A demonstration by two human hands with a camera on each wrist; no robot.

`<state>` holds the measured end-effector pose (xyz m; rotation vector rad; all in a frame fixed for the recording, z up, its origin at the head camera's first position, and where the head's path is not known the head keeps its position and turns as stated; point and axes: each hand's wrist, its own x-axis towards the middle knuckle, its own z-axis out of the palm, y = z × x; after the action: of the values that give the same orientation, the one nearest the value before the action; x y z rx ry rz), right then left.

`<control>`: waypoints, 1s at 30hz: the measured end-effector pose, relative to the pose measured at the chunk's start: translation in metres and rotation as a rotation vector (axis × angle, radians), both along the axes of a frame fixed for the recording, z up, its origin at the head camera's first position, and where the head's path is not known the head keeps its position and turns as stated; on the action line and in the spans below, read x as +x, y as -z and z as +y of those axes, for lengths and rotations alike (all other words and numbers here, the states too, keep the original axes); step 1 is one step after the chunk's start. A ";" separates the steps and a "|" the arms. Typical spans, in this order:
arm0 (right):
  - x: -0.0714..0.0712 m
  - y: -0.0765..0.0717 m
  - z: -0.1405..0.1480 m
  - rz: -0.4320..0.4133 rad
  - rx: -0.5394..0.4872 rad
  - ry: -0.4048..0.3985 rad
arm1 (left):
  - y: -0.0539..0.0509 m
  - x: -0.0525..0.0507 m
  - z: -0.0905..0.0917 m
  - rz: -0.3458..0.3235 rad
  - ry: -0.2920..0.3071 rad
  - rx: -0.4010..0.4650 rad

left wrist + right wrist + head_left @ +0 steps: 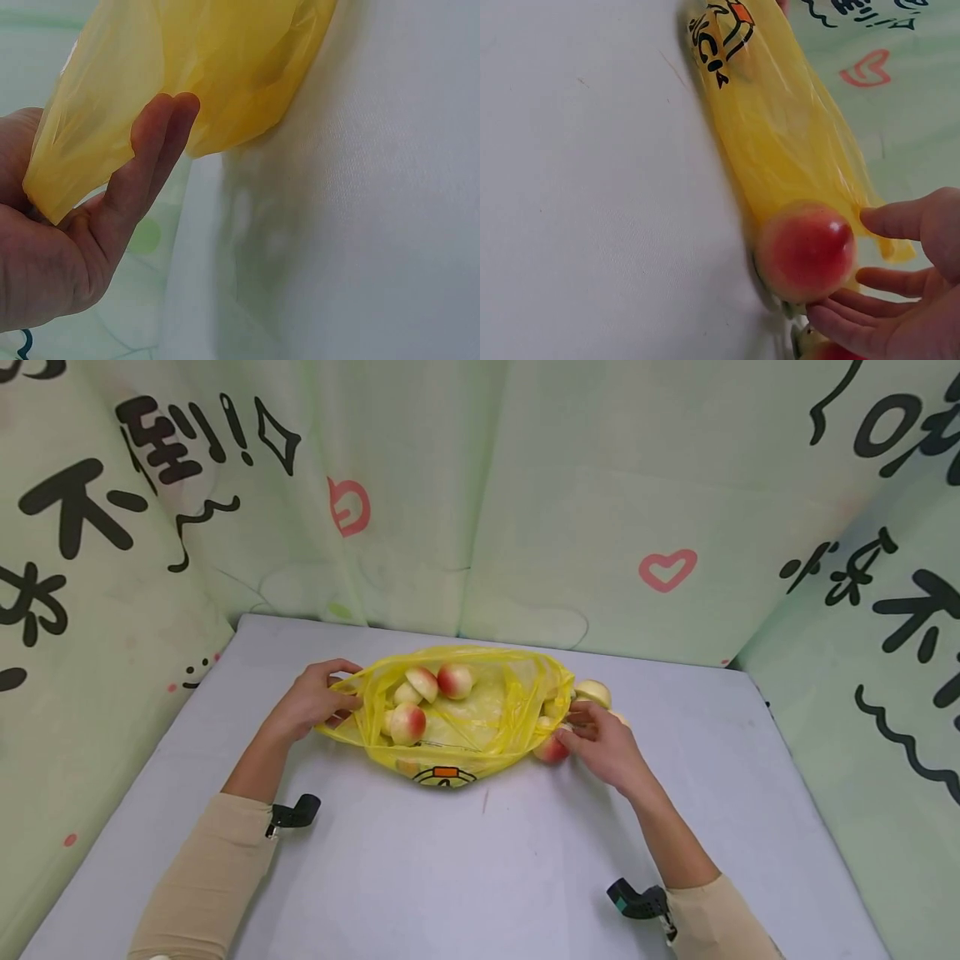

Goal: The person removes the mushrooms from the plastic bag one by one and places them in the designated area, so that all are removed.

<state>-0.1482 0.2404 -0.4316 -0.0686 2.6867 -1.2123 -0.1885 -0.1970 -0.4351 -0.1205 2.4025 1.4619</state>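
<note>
A yellow plastic bag [480, 718] lies on its side on the table, its mouth spread toward me. Several peach-like fruits, pale with a red blush, show within it, one red-sided fruit [407, 724] at the left. At the bag's left end my left hand [318, 697] holds the plastic, two fingers [154, 150] standing straight beside it. My right hand [603, 747] is at the right end, fingers spread and loosely bent. Its fingertips touch or nearly touch a red peach-like fruit [808, 251] outside the bag, while the thumb lies against the plastic.
Another pale fruit [592, 692] sits just beyond the right hand, with more fruit partly hidden near it. A white cloth covers the table [450, 877]. Pale green printed curtains [562, 502] stand around its back and sides.
</note>
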 end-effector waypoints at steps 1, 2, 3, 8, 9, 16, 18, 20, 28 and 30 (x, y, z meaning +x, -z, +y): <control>0.000 0.000 0.000 0.009 0.003 -0.001 | 0.000 0.000 0.000 0.000 0.001 -0.003; 0.000 -0.001 0.000 0.016 0.005 0.001 | 0.000 -0.001 0.000 0.000 -0.001 -0.005; -0.001 -0.002 0.000 0.019 0.004 0.004 | 0.000 -0.001 0.000 0.001 0.000 -0.005; 0.000 -0.006 0.001 0.015 -0.001 0.025 | 0.001 -0.001 -0.001 0.004 0.006 -0.003; 0.000 -0.007 0.001 0.017 -0.004 0.027 | 0.002 -0.001 -0.001 0.004 0.006 -0.002; 0.003 -0.014 0.000 0.106 -0.022 0.066 | 0.002 -0.001 0.000 0.007 0.010 -0.004; 0.003 -0.016 -0.001 0.129 -0.034 0.084 | 0.003 -0.002 0.000 0.006 0.008 -0.006; 0.003 -0.017 -0.003 0.150 -0.049 0.097 | 0.002 -0.002 0.001 0.008 0.008 -0.010; 0.001 -0.020 -0.015 0.228 -0.146 0.096 | 0.003 -0.003 -0.001 0.008 0.003 -0.009; 0.000 -0.020 -0.019 0.241 -0.168 0.084 | 0.003 -0.003 -0.001 0.009 0.002 -0.008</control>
<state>-0.1477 0.2211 -0.4115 -0.1348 2.8066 -1.5459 -0.1914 -0.1979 -0.4384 -0.1135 2.4147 1.4556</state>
